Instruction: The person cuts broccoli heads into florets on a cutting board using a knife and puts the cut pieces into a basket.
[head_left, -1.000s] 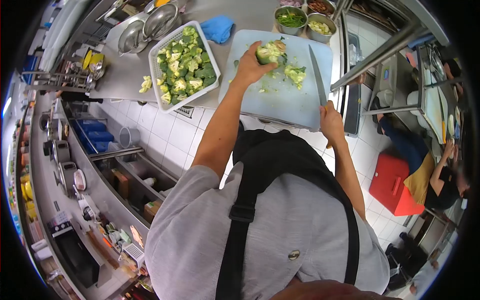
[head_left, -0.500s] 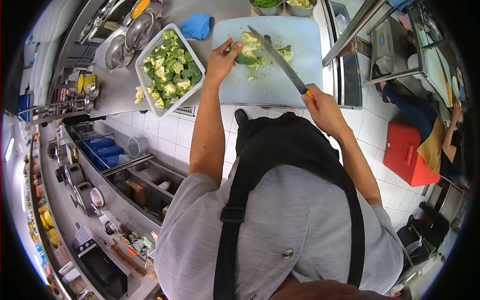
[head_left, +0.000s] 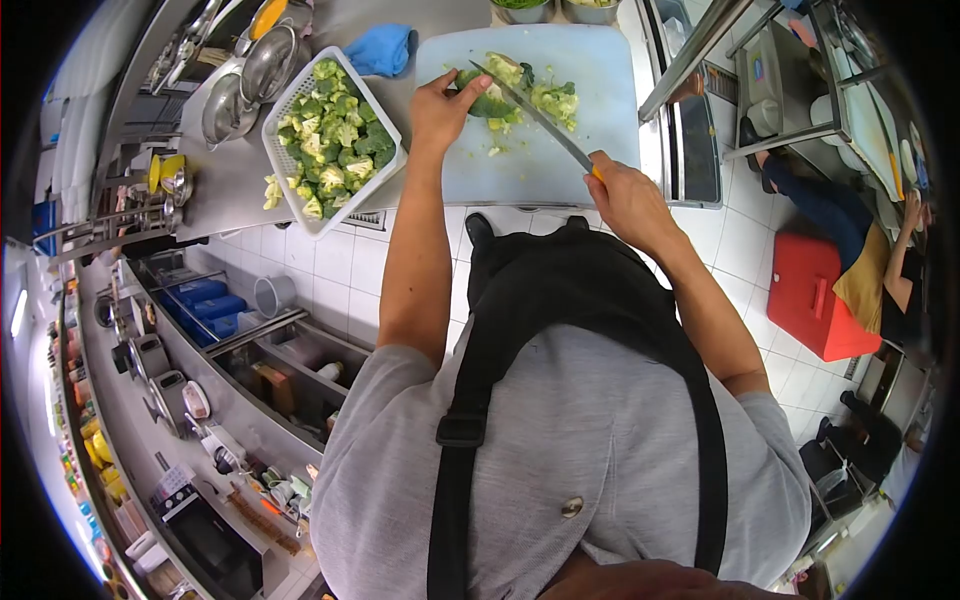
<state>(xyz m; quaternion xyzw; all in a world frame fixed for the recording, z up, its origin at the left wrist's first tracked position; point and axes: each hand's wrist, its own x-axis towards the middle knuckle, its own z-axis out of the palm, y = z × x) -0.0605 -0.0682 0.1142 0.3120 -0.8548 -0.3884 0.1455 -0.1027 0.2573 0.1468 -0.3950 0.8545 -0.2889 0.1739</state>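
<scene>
On the pale cutting board, my left hand grips a piece of broccoli near the board's left side. My right hand is closed around the orange handle of a long knife. Its blade slants up and left, with the tip over the held broccoli; whether it touches is unclear. Another broccoli piece lies to the right of the blade, with small scraps around. A white basket full of cut florets stands left of the board.
A blue cloth lies behind the basket. Metal strainers stand to its left, and metal bowls sit beyond the board. At the right are a metal rail, a red box and another person.
The knife has swung from the board's right side to over the broccoli, its tip pointing up and left. My left hand has moved left with its broccoli. The view has shifted.
</scene>
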